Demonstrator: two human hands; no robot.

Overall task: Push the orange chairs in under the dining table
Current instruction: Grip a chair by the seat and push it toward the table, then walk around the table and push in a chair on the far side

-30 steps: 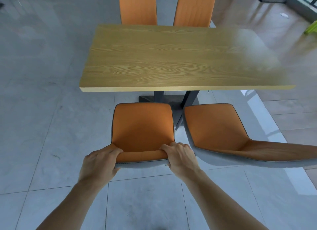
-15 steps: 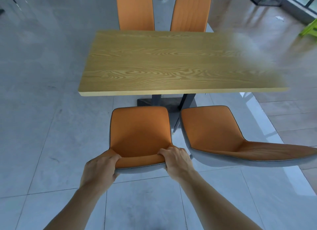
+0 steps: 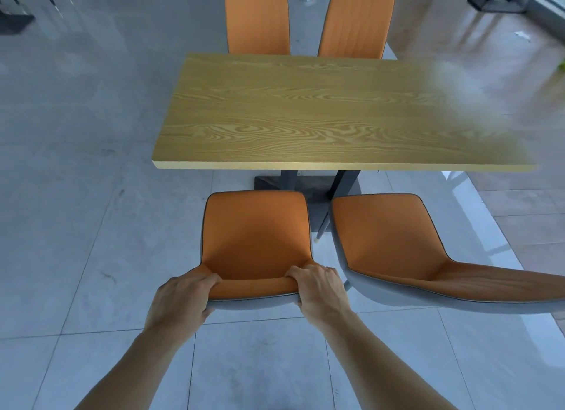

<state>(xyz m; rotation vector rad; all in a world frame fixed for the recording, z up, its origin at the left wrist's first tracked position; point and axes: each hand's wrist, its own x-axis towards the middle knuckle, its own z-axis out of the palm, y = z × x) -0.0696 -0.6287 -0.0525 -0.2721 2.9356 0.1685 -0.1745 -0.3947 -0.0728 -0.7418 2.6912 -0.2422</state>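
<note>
The orange chair I am holding point(image 3: 255, 232) stands on the grey tiled floor point(image 3: 76, 256) just in front of the near long edge of the wooden bench point(image 3: 305, 113), toward its left end. Its seat is fully out from under the benchtop, with a strip of floor and the bench's dark base point(image 3: 281, 183) showing between the seat's front edge and the bench. I see the chair from behind and above, so the backrest's top rim is nearest to me.

My left hand point(image 3: 180, 299) is clenched over the left corner of that rim, fingers curled onto the orange padding and thumb under the grey shell. My right hand point(image 3: 318, 290) grips the right corner the same way. Both forearms reach forward from the bottom of the view.

Just beside it on the right is a second orange chair point(image 3: 388, 241), also clear of the bench and turned at an angle, so its backrest runs off toward the right edge of the view. One thin dark leg point(image 3: 324, 226) shows in the gap between the two chairs.

On the far side of the bench, two more orange chairs point(image 3: 258, 18) point(image 3: 356, 21) stand side by side with their backrests rising above the far edge
</note>
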